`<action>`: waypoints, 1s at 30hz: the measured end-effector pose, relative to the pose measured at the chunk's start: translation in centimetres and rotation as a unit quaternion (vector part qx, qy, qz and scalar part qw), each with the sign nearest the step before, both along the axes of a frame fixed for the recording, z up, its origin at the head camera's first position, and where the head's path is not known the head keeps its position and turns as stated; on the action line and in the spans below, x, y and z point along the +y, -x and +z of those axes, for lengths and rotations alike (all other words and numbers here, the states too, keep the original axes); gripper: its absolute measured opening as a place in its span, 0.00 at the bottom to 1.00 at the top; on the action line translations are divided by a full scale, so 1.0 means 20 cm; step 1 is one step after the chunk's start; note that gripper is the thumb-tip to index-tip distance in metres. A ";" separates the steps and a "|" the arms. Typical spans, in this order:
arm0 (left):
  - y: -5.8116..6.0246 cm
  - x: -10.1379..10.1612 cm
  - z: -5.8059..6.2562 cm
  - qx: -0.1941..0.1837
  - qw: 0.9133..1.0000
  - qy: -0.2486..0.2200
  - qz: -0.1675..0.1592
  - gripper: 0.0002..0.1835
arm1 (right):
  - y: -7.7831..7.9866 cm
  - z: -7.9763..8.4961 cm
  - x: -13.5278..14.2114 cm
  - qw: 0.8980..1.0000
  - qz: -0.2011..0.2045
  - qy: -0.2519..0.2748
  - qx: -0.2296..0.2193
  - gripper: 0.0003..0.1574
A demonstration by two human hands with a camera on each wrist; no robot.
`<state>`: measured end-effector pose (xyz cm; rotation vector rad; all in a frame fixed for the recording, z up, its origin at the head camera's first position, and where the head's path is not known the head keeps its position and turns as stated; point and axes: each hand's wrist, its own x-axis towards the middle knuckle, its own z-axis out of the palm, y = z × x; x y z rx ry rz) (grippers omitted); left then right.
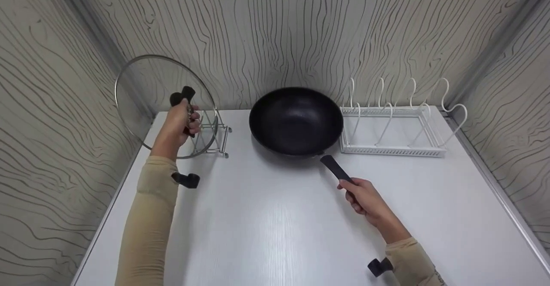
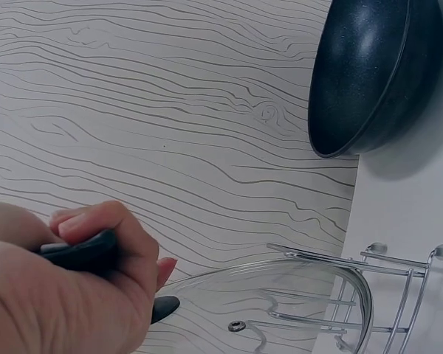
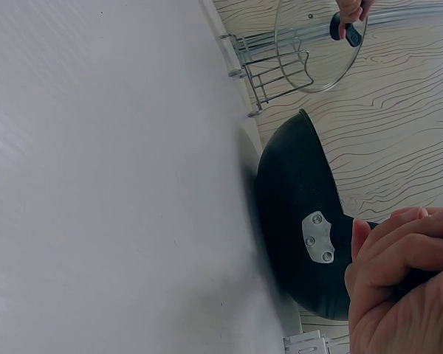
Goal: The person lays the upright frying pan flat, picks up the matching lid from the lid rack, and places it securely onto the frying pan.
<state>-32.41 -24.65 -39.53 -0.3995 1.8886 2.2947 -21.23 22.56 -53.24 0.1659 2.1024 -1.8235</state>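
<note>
My left hand (image 1: 178,118) grips the black handle (image 1: 187,93) of a large round glass lid (image 1: 146,79) at the back left. The lid stands nearly upright at a small metal wire rack (image 1: 221,137), its lower edge overlapping the wires in the left wrist view. With my right hand (image 1: 365,198) I hold the long black handle (image 1: 335,167) of a dark wok (image 1: 296,120). That wok is at the back middle of the white table, its hollow facing up; three rivets show on its handle bracket (image 3: 318,237) in the right wrist view.
A white rack (image 1: 393,152) with several curved upright dividers stands at the back right, close beside the wok. Wood-grain patterned walls (image 1: 292,32) enclose the white table (image 1: 266,221) at the back and both sides.
</note>
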 end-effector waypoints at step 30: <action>-0.02 -0.02 0.05 -0.006 0.999 -0.034 -0.004 0.22 | 0.00 0.00 -0.01 1.000 -0.011 -0.004 -0.005 0.21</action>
